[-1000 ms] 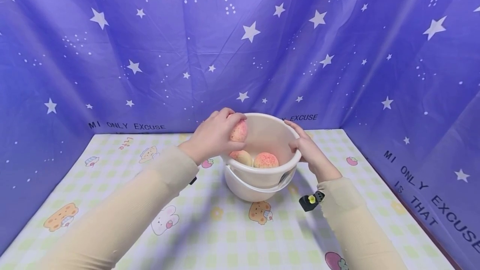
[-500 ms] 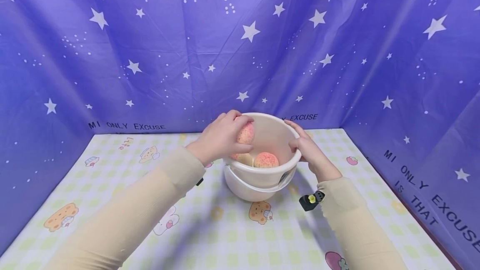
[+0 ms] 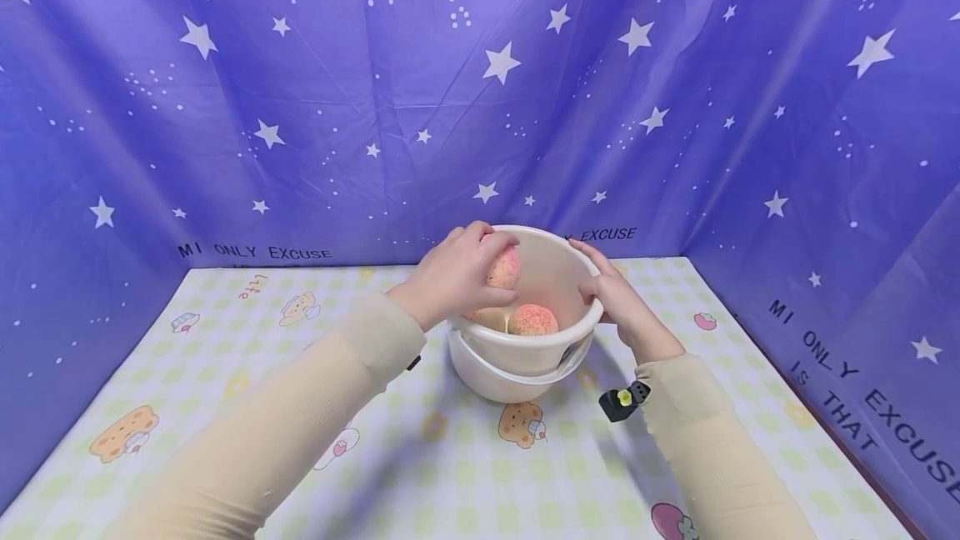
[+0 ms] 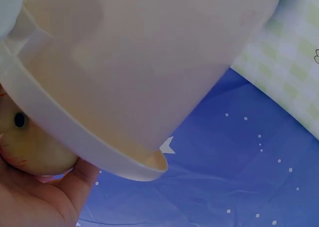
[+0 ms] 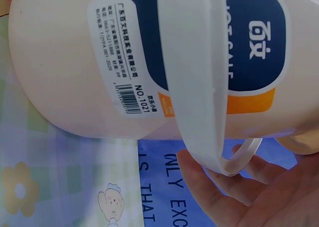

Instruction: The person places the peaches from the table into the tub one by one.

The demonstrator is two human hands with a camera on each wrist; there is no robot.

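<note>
A white plastic bucket (image 3: 517,386) stands upright on the table. My left hand (image 3: 453,273) holds a pink-and-yellow peach (image 3: 504,267) over its left side, just inside the rim. In the left wrist view, the held peach (image 4: 35,142) shows a dark stem hollow beside the bucket rim (image 4: 94,142). At the bottom lie two peaches, a red-speckled peach (image 3: 533,320) and a yellower peach (image 3: 491,320) partly hidden by the left hand. My right hand (image 3: 626,307) grips the right rim, thumb inside. The lowered handle (image 5: 197,77) crosses the labelled outer wall in the right wrist view.
A checked cloth with cartoon prints covers the table (image 3: 225,407). Purple star-printed curtains (image 3: 420,73) hang close behind the bucket and along both sides. A small black device (image 3: 622,401) is strapped at the right wrist.
My left hand has moved a little to the right with the peach, further over the bucket's opening. The right hand and the bucket stay where they were.
</note>
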